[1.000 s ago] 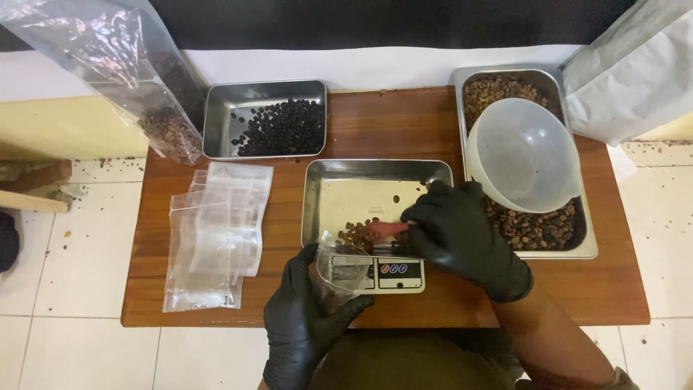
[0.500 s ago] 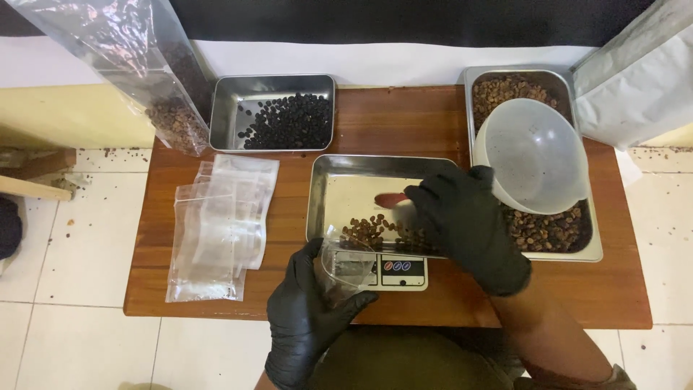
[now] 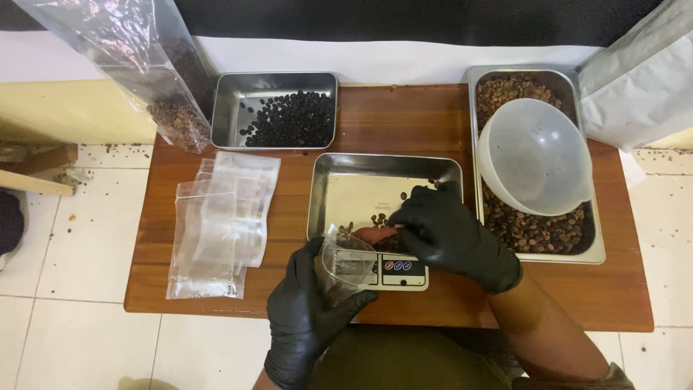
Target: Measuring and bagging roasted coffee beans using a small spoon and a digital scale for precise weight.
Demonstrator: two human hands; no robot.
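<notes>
Coffee beans [image 3: 379,220], small and brown, are lying scattered in the shiny steel tray [image 3: 361,180] at the frame's centre, which is sitting on a scale [image 3: 401,271]. I am curling my black-gloved left hand [image 3: 310,318] around a crinkly clear pouch [image 3: 346,261] at lower centre, while my gloved right hand [image 3: 451,235] is pinching a reddish scoop [image 3: 375,234] among them. Flat plastic bags [image 3: 220,224] are lying at left on the wooden table [image 3: 404,119].

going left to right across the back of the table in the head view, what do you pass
clear plastic bag partly filled with brown beans → shallow steel tray of dark black beans → deep steel tray of brown beans with a white plastic bowl resting in it → grey foil pouch
</notes>
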